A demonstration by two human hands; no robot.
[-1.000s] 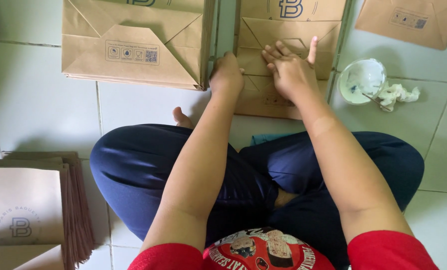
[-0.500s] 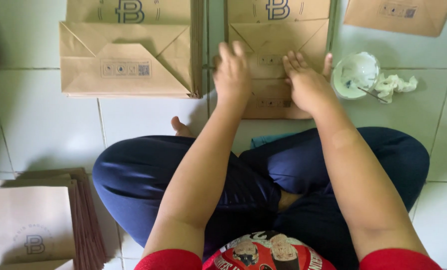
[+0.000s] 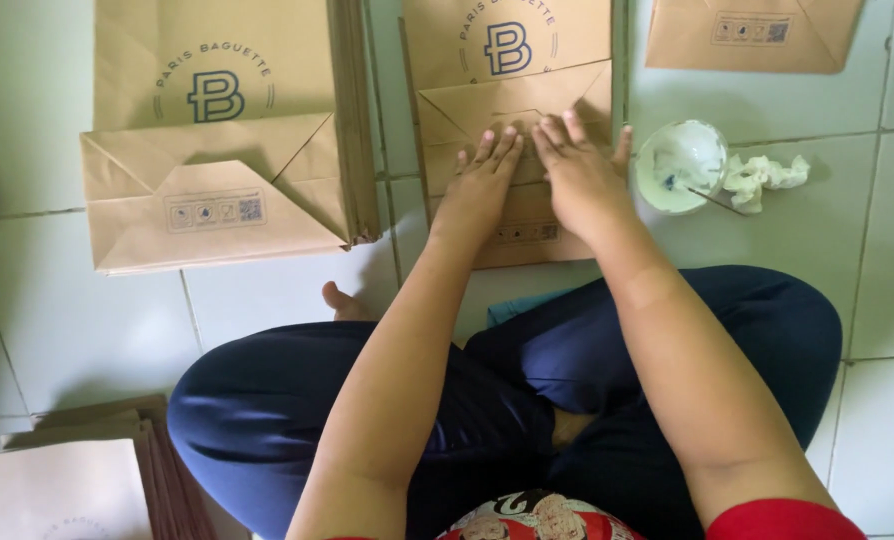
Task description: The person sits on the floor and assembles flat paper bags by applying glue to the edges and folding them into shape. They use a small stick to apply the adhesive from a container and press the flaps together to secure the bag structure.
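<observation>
A flat brown paper bag with a dark blue round emblem lies under both hands, its folded bottom flap beneath the left hand and right hand. A stack of identical bags lies left of the left hand. Another brown bag lies beyond the right hand. A further bag pile sits near-left.

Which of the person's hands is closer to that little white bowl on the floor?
The right hand. It presses on the folded bottom of the brown paper bag, its outermost finger just short of the white bowl. The left hand lies beside it, on the side away from the bowl.
</observation>
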